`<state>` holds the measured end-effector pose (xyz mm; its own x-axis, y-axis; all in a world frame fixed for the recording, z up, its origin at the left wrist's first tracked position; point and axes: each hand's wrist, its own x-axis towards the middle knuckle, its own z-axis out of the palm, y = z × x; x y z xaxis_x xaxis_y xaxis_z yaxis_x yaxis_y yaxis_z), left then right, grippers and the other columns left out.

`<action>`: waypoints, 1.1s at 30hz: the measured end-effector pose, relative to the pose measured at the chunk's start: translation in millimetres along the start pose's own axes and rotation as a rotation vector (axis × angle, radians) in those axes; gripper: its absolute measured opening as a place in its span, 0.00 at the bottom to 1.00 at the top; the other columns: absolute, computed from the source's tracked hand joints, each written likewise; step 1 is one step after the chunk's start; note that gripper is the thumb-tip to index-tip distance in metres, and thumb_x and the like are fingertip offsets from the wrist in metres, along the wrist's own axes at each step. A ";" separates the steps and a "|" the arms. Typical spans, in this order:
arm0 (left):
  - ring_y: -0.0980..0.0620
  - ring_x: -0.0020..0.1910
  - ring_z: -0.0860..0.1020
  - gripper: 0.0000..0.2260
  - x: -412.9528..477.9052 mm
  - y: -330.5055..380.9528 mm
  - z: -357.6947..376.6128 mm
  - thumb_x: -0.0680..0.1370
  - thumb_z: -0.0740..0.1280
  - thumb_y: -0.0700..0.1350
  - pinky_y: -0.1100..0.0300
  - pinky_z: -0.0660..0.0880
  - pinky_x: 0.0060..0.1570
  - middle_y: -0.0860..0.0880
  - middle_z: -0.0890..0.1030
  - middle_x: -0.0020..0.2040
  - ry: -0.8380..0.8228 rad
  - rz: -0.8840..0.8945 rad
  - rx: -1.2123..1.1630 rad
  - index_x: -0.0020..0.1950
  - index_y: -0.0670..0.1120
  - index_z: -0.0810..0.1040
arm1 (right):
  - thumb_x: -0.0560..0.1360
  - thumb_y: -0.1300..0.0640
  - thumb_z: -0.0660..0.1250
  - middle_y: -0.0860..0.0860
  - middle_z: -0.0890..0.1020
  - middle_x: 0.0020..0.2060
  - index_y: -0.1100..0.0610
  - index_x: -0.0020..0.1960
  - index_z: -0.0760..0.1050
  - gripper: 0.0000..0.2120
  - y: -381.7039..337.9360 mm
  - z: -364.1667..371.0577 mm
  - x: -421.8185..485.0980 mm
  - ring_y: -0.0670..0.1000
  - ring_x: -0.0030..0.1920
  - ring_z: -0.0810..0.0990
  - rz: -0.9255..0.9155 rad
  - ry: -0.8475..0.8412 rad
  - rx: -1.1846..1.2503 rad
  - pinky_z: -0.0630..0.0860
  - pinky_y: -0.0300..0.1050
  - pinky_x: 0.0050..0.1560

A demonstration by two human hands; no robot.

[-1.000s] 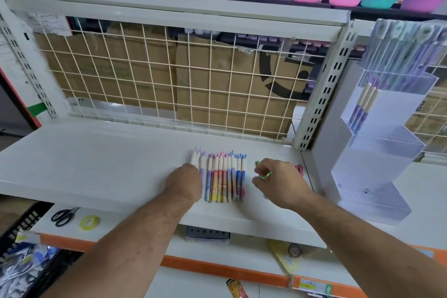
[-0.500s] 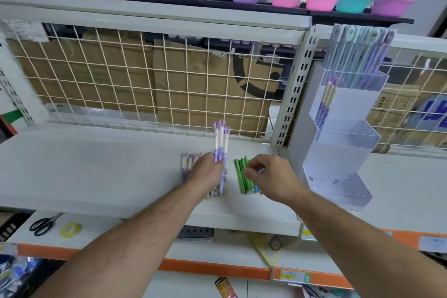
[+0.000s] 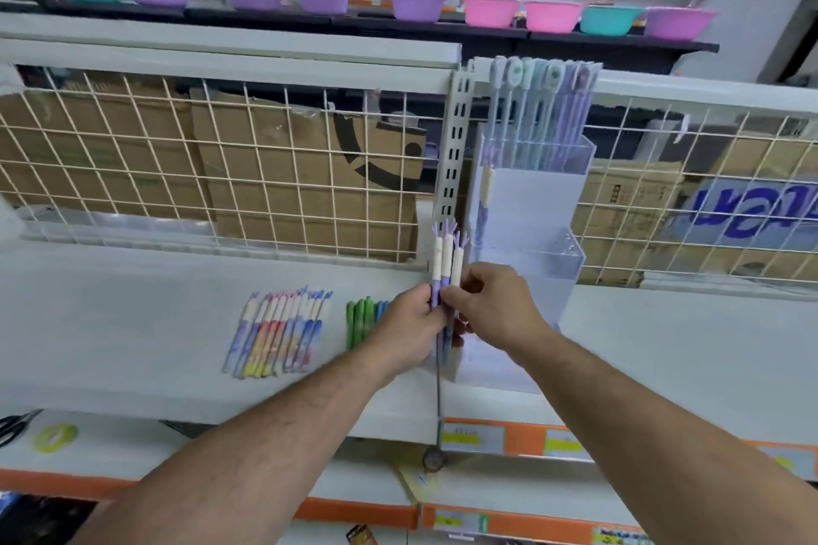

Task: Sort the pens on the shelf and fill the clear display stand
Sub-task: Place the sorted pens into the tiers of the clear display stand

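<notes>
My left hand [image 3: 409, 323] grips a small upright bunch of purple-and-white pens [image 3: 447, 261] in front of the shelf upright. My right hand [image 3: 495, 305] pinches the same bunch from the right side. The clear tiered display stand [image 3: 531, 208] stands just behind and to the right; its top tier holds several tall pastel pens [image 3: 538, 111], and a few pens sit in a lower tier. On the white shelf [image 3: 110, 323] lies a row of multicoloured pens [image 3: 279, 336] and a small group of green pens [image 3: 360, 319], partly hidden by my left hand.
A wire grid back panel [image 3: 221, 173] with cardboard boxes behind it closes the shelf's rear. Coloured plastic bowls [image 3: 416, 4] line a dark shelf above. Scissors [image 3: 13, 425] and a yellow tape roll [image 3: 55, 438] lie on the lower shelf at left.
My left hand lifted the purple pens off the shelf and carried them right, toward the stand. My right hand left the green pens and took hold of the bunch. The view panned right.
</notes>
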<state>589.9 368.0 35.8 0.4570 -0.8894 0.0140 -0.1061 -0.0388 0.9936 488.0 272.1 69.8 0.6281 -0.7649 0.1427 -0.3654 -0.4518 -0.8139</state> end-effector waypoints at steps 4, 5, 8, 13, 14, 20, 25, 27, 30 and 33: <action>0.48 0.41 0.85 0.10 11.8 3.0 34.8 0.83 0.60 0.37 0.56 0.81 0.43 0.47 0.85 0.41 0.030 0.009 0.028 0.56 0.47 0.79 | 0.74 0.57 0.72 0.58 0.81 0.26 0.63 0.35 0.74 0.13 19.7 -34.1 5.2 0.58 0.26 0.83 -0.018 -0.064 0.038 0.82 0.60 0.37; 0.47 0.42 0.85 0.10 15.6 2.3 41.7 0.83 0.61 0.37 0.55 0.82 0.45 0.46 0.86 0.42 0.060 0.005 0.018 0.56 0.48 0.79 | 0.75 0.57 0.72 0.57 0.81 0.26 0.63 0.36 0.74 0.14 23.1 -41.6 7.0 0.58 0.27 0.83 -0.029 -0.076 0.040 0.83 0.60 0.37; 0.46 0.45 0.85 0.09 26.4 -4.0 59.9 0.83 0.61 0.42 0.49 0.82 0.49 0.46 0.86 0.46 0.165 -0.028 -0.015 0.59 0.50 0.80 | 0.76 0.57 0.70 0.53 0.82 0.27 0.60 0.36 0.74 0.13 27.1 -65.2 15.5 0.57 0.30 0.85 -0.067 -0.066 0.025 0.83 0.59 0.37; 0.49 0.52 0.83 0.10 34.3 -19.4 74.6 0.80 0.63 0.50 0.43 0.79 0.57 0.55 0.85 0.48 0.343 -0.088 0.021 0.60 0.58 0.78 | 0.78 0.57 0.70 0.56 0.84 0.33 0.65 0.43 0.78 0.11 17.3 -101.6 37.7 0.50 0.31 0.85 -0.131 -0.049 0.031 0.84 0.54 0.35; 0.49 0.52 0.84 0.10 34.1 -21.8 75.6 0.80 0.63 0.50 0.40 0.78 0.58 0.53 0.86 0.49 0.345 -0.087 -0.003 0.59 0.58 0.78 | 0.78 0.57 0.70 0.56 0.84 0.34 0.65 0.44 0.79 0.10 14.2 -106.6 43.4 0.48 0.31 0.85 -0.139 -0.045 0.041 0.84 0.51 0.35; 0.54 0.48 0.85 0.06 35.4 -28.6 78.6 0.79 0.62 0.53 0.41 0.78 0.57 0.55 0.86 0.46 0.308 -0.027 0.014 0.52 0.59 0.78 | 0.80 0.57 0.69 0.53 0.85 0.36 0.58 0.42 0.78 0.08 -7.5 -118.3 82.3 0.46 0.33 0.85 -0.185 0.028 0.082 0.81 0.40 0.31; 0.55 0.48 0.85 0.05 39.2 -35.3 77.2 0.82 0.63 0.48 0.49 0.78 0.56 0.55 0.86 0.47 0.322 -0.011 0.000 0.53 0.55 0.78 | 0.80 0.55 0.68 0.52 0.84 0.35 0.60 0.45 0.79 0.09 -14.0 -112.0 105.3 0.51 0.37 0.86 -0.195 0.074 0.032 0.85 0.55 0.42; 0.57 0.48 0.85 0.05 40.0 -37.1 77.3 0.82 0.63 0.47 0.52 0.77 0.53 0.56 0.86 0.47 0.326 -0.014 0.011 0.53 0.56 0.78 | 0.80 0.55 0.68 0.52 0.84 0.35 0.59 0.44 0.78 0.09 -13.8 -108.6 110.4 0.52 0.39 0.85 -0.202 0.082 0.029 0.84 0.57 0.45; 0.57 0.48 0.85 0.05 40.3 -38.0 76.7 0.82 0.63 0.47 0.54 0.76 0.51 0.57 0.86 0.47 0.327 -0.021 0.016 0.52 0.55 0.78 | 0.80 0.55 0.68 0.52 0.84 0.34 0.59 0.43 0.78 0.10 -12.2 -104.6 116.9 0.53 0.39 0.85 -0.213 0.091 0.035 0.84 0.57 0.45; 0.57 0.48 0.85 0.05 40.1 -38.5 75.9 0.82 0.64 0.46 0.54 0.77 0.51 0.56 0.86 0.47 0.331 -0.020 0.015 0.52 0.55 0.79 | 0.80 0.55 0.68 0.50 0.84 0.33 0.58 0.43 0.78 0.09 -11.4 -101.7 121.2 0.51 0.38 0.85 -0.222 0.092 0.024 0.84 0.56 0.44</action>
<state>545.3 299.2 -10.4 0.7210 -0.6922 0.0323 -0.1061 -0.0642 0.9923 498.4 137.9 153.6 0.6253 -0.6873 0.3696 -0.2082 -0.6034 -0.7698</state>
